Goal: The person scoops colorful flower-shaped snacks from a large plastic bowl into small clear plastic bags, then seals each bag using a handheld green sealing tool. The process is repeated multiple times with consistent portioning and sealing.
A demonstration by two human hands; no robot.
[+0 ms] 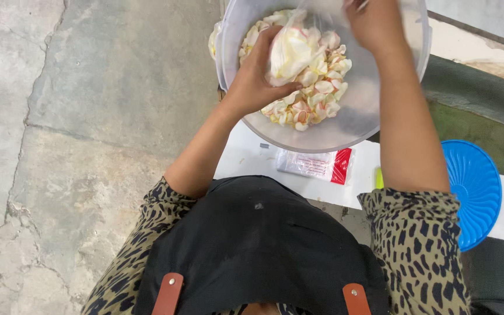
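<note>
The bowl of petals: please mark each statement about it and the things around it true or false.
1. The left hand grips a clear bag of petals. True.
2. The bowl is empty. False: pale pink-edged petals lie in it.
3. The right hand is at the bag's top. True.
4. A blue round lid lies inside the bowl. False: it lies outside the bowl.
5. A packet with a red end lies below the bowl. True.
</note>
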